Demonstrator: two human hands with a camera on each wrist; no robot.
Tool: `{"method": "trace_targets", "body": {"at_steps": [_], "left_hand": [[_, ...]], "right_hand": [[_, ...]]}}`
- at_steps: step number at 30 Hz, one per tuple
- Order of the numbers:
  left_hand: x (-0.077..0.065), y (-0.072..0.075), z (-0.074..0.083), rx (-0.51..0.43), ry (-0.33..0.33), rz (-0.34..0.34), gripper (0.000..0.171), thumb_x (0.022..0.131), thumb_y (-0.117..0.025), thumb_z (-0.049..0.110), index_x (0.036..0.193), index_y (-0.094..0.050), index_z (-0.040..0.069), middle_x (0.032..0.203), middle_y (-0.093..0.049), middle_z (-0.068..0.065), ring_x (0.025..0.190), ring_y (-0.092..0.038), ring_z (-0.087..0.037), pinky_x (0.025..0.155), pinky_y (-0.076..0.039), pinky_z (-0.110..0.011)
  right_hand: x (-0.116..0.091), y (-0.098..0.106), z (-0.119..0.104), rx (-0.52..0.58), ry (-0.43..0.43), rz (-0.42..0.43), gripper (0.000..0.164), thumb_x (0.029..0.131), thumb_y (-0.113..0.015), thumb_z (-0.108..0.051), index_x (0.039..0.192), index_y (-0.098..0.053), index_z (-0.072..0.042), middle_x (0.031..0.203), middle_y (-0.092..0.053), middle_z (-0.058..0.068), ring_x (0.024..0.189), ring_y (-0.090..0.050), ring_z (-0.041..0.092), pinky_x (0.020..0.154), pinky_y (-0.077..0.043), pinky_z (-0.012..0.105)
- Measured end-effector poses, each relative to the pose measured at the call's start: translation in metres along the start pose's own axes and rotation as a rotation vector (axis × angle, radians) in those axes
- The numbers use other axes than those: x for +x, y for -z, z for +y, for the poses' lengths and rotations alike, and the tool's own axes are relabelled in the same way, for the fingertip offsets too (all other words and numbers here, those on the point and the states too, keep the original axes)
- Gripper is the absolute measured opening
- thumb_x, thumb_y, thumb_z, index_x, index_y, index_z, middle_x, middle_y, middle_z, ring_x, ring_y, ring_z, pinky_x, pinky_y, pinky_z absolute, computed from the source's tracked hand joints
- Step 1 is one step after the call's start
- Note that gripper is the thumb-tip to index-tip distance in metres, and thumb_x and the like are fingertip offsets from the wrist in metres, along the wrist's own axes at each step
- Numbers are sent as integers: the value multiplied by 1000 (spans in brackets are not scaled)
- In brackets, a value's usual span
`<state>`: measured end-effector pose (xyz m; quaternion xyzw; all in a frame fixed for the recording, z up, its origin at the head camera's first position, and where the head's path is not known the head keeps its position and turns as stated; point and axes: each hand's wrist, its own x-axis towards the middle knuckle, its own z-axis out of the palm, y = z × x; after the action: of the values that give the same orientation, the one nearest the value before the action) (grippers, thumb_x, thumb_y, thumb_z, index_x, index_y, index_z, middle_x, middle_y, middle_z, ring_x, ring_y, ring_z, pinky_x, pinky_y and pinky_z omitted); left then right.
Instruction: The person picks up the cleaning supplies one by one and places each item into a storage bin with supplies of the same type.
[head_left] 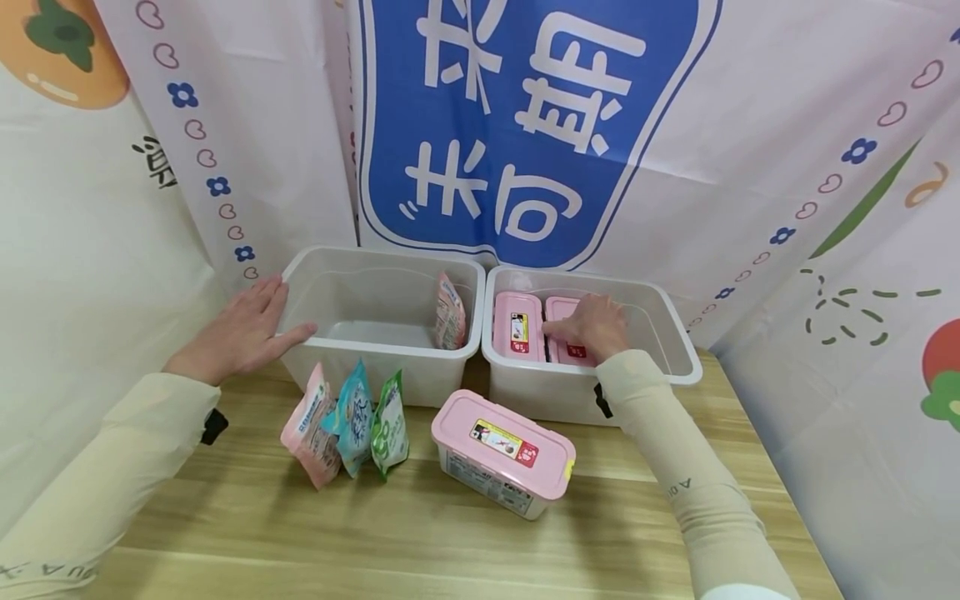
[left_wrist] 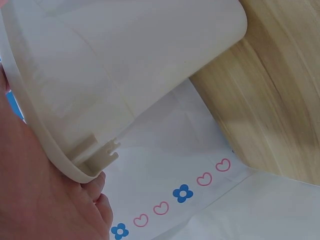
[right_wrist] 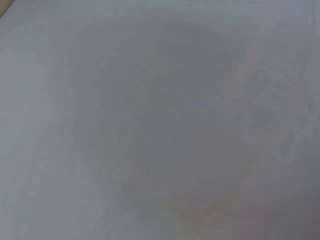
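My left hand (head_left: 243, 329) rests on the rim of the left grey bin (head_left: 375, 342), fingers at its left side and thumb stretched along the front. Close up in the left wrist view, that hand (left_wrist: 55, 195) lies against the rim of the bin (left_wrist: 100, 60). Inside the right grey bin (head_left: 675, 333), my right hand (head_left: 596, 325) grips a pink-lidded box (head_left: 562, 308) from above; the hand covers much of its lid. A second pink-lidded box (head_left: 517, 325) sits directly left of it. The right wrist view shows only a blurred pale surface.
A third pink-lidded box (head_left: 502, 450) stands on the wooden table (head_left: 360, 533) before the bins. Left of it stand a pink pouch (head_left: 315, 429), a blue pouch (head_left: 354, 421) and a green pouch (head_left: 390, 429). Another pink pouch (head_left: 450, 315) leans inside the left bin. Printed cloth (head_left: 675, 125) hangs behind.
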<state>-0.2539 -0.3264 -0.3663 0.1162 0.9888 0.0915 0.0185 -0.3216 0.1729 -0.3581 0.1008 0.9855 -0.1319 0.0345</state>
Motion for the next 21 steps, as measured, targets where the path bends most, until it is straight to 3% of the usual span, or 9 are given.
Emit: {"method": "trace_targets", "body": {"at_steps": [8,21], "left_hand": [[0,1,0,-4,-2,-5,100,107,-37,64,163,-5,-13,171,-2,-37,159,-7,-57,129,-6,-70],[1,0,0,-11,-17,10,100,107,-38,63,163,-6,-13,171,-4,-38,158,-8,-58,128,-9,-71]], "right_hand": [[2,-2,0,21,-8,10,92,77,-82,-67,142,-56,-7,100,-66,13,90,-64,29,66,-45,29],[2,1,3,21,-6,-48,84,81,-80,-63,136,-60,-4,105,-66,15,94,-61,30,69,-45,32]]}}
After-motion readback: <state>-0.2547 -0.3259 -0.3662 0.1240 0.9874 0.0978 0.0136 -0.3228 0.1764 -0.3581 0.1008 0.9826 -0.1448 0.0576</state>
